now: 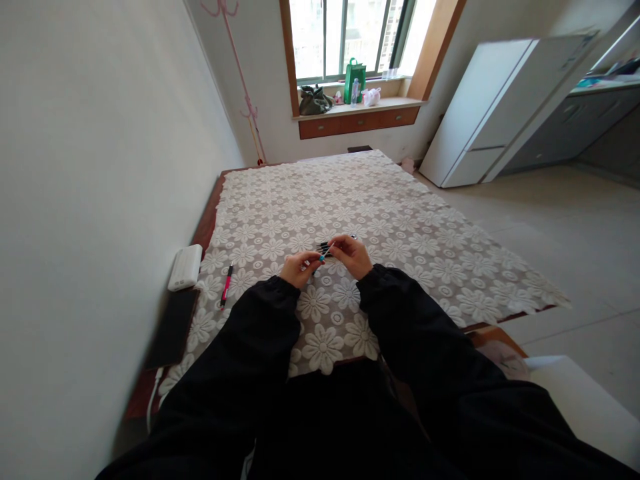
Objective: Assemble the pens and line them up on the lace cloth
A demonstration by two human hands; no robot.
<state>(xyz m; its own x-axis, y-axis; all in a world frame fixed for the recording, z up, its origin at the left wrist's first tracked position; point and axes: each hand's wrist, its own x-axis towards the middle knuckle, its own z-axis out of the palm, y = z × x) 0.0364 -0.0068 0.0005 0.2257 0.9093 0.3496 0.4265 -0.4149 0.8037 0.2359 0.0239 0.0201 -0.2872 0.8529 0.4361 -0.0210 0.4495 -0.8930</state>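
Observation:
Over the near part of the table, my two hands are close together. My left hand (300,268) is closed, pinching a small blue piece (322,258) between thumb and fingertips. In a pinch of its own, my right hand (352,255) holds a thin pale stick that looks like a pen refill (329,251). The stick slants down to the blue piece; whether the two are joined I cannot tell. Several black pens (323,247) lie just behind my hands, partly hidden by them. Off to the left lies a red and black pen (227,285) on the tablecloth.
A floral lace tablecloth (320,193) covers the table. Along the left edge are a white power bank (185,267), a dark flat phone-like object (173,328) and a white cable (153,400). A white chair (585,393) stands at right; a refrigerator (495,107) is farther back.

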